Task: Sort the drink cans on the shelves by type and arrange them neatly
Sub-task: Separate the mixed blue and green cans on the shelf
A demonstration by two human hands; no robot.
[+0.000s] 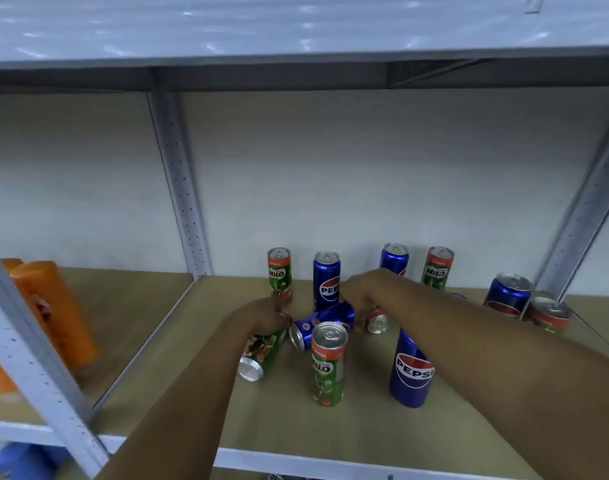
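Note:
Green Milo cans and blue Pepsi cans are mixed on the wooden shelf (296, 424). My left hand (261, 315) grips a Milo can (259, 351) lying on its side. My right hand (363, 289) holds a toppled Pepsi can (322, 323) at its far end. Beside that hand lies another Milo can (378, 322). Upright in front stand a Milo can (328, 363) and a Pepsi can (411, 374). At the back stand a Milo can (280, 273), a Pepsi can (326, 280), a Pepsi can (394, 258) and a Milo can (438, 266).
At the right stand a Pepsi can (508, 294) and a Milo can (550, 315) by the grey upright (580, 216). Orange bottles (53, 306) fill the bay to the left, past another upright (180, 188). An upper shelf (296, 60) hangs overhead.

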